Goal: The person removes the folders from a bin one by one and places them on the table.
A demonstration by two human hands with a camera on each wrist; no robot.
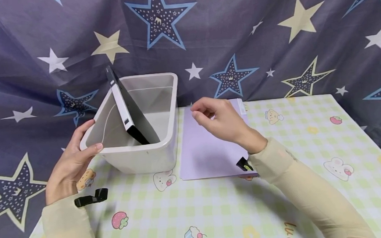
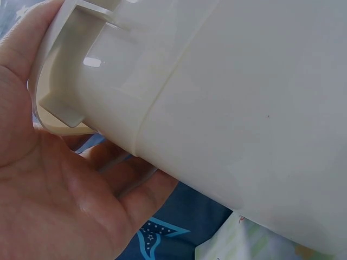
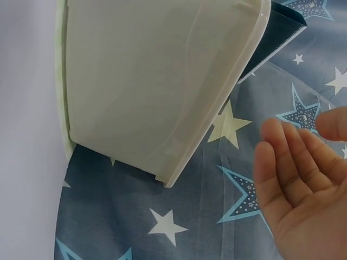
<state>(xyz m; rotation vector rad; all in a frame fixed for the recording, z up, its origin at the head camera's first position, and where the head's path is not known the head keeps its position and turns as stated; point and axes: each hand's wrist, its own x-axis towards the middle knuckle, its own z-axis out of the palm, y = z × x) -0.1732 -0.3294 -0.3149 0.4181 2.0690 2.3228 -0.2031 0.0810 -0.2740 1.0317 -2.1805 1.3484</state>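
Observation:
A white plastic bin [image 1: 140, 160] stands on the left part of the table. My left hand [image 1: 69, 160] grips its front left corner, thumb over the rim and the other fingers along the outside wall, as the left wrist view also shows. Inside the bin leans a black binder [image 1: 121, 101] with a white spine label, its upper end sticking out above the left rim. To the right of the bin, a purple folder [image 1: 196, 148] lies flat. My right hand [image 1: 222, 120] hovers over this folder with loosely curled fingers [image 3: 293, 168] and nothing in them.
A checked cloth [image 1: 302, 199] with cartoon prints covers the table. Behind it hangs a dark curtain [image 1: 249, 15] with star patterns, close to the bin's back rim. Each wrist wears a dark strap.

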